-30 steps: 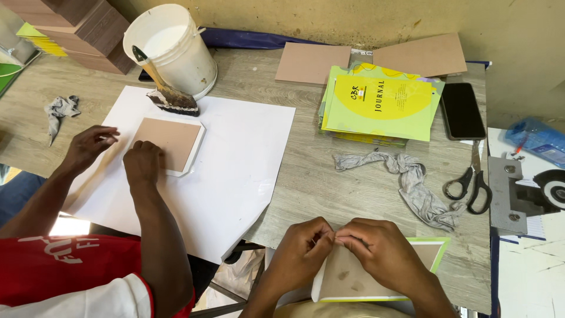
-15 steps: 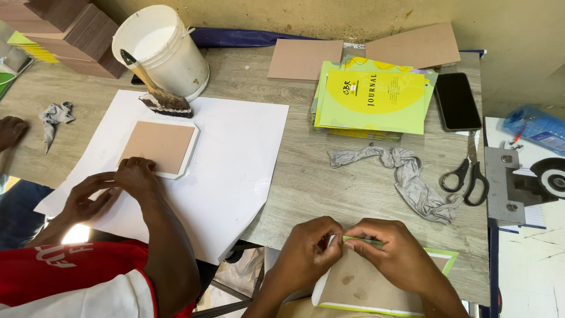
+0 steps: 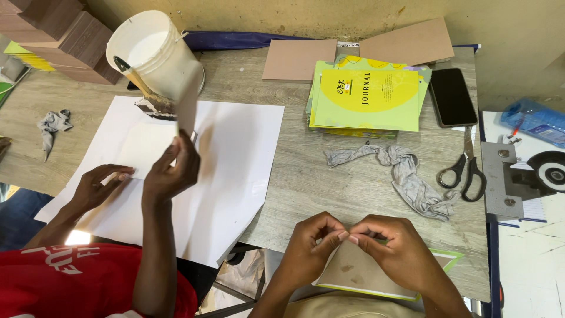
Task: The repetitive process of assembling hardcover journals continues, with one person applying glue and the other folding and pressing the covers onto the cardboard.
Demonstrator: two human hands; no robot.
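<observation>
Head view, worked left to right. Far left, a stack of brown board blocks (image 3: 56,35) and a crumpled grey rag (image 3: 52,125) on the wooden table (image 3: 306,176). A co-worker in a red shirt (image 3: 88,277) lifts a thin brown card (image 3: 188,103) on edge over a large white sheet (image 3: 229,159); beside it a white bucket (image 3: 156,50) with a glue brush (image 3: 141,88) resting in it.

Low centre, the left hand (image 3: 312,244) and right hand (image 3: 391,250) meet fingertip to fingertip, both pinched narrow on the upper corner of a brown-backed cover with a green edge (image 3: 359,274), which lies at the near table edge and overhangs it.

Risk, as judged: the pinched corner could crease or skew if the two hands pull unevenly; the overhanging cover could slide off toward the lap; wet glue from the brush could drip on the white sheet.

Upper centre, two plain brown boards (image 3: 297,59), then a stack of yellow-green booklets (image 3: 368,97), rectangular, with a yellow blob shape and dark lettering on top. Right of it, a black phone (image 3: 452,96), a twisted grey cloth (image 3: 406,176), black-handled scissors (image 3: 465,168), a blue plastic packet (image 3: 532,121).
</observation>
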